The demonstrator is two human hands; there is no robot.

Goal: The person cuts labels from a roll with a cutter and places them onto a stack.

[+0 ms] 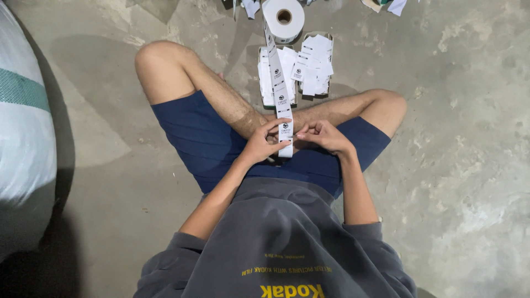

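Observation:
I sit cross-legged on a concrete floor in blue shorts. A white roll of printed labels [284,18] stands ahead of me, and its strip [277,77] runs down to my lap. My left hand [260,143] pinches the strip's lower end from the left. My right hand [323,136] grips the same end from the right, fingers curled at its edge. Both hands meet over my crossed shins.
Two shallow boxes hold cut white labels: a left one [267,83] and a right one [316,63], just past my legs. A large white woven sack with a green band [25,110] stands at the left. Scraps of paper [389,5] lie at the far top.

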